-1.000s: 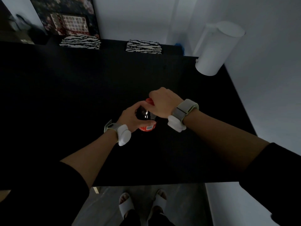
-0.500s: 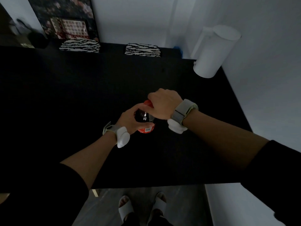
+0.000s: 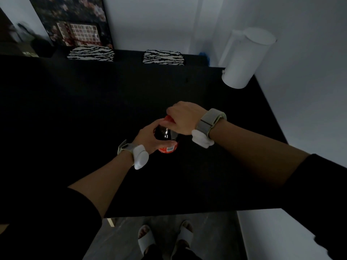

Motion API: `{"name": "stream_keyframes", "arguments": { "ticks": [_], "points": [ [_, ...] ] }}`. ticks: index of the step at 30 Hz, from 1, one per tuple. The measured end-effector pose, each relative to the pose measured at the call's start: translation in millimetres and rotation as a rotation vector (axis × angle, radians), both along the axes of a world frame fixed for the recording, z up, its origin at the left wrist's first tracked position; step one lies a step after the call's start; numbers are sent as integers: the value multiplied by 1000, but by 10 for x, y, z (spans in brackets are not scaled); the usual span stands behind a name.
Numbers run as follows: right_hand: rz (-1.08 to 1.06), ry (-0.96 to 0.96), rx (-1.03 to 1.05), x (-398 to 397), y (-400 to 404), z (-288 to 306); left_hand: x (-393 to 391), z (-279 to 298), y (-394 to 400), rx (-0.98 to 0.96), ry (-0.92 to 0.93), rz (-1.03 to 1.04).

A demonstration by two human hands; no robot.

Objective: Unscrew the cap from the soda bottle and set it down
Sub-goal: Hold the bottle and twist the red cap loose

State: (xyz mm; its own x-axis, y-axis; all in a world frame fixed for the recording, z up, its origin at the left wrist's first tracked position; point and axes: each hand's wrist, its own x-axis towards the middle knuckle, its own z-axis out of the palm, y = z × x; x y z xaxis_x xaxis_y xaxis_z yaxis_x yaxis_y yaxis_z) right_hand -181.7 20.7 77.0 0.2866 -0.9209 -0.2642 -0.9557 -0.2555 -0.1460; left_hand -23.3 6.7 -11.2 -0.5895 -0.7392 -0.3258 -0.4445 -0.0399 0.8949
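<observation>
A dark soda bottle (image 3: 166,135) with a red label stands upright in the middle of the black table (image 3: 75,109). My left hand (image 3: 148,136) wraps around the bottle's shoulder from the left. My right hand (image 3: 183,118) comes from the right and closes over the red cap (image 3: 168,119) on top of the bottle; only the cap's left edge shows past my fingers. Both wrists wear bands with white pods.
A white cylindrical jug (image 3: 244,59) stands at the table's far right corner by the wall. Two zebra-patterned chair backs (image 3: 91,53) (image 3: 163,57) line the far edge. The table's near edge lies just in front of my slippered feet (image 3: 165,239).
Both hands have stayed on the bottle and cap; my right hand has shifted only slightly over the cap. The view has tilted a little.
</observation>
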Motion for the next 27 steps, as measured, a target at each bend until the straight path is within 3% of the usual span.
{"name": "stream_keyframes", "arguments": {
  "ticks": [4,13,24,27],
  "points": [
    [60,41,-48,-25,2,29,14,-6,-7,-3,0,12],
    [-178,-26,-16,92,76,3,13,-27,2,19,-6,-10],
    [95,101,26,16,-48,111,42,-30,-7,36,51,16],
    [64,114,1,8,16,70,52,-94,11,50,34,6]
  ]
}}
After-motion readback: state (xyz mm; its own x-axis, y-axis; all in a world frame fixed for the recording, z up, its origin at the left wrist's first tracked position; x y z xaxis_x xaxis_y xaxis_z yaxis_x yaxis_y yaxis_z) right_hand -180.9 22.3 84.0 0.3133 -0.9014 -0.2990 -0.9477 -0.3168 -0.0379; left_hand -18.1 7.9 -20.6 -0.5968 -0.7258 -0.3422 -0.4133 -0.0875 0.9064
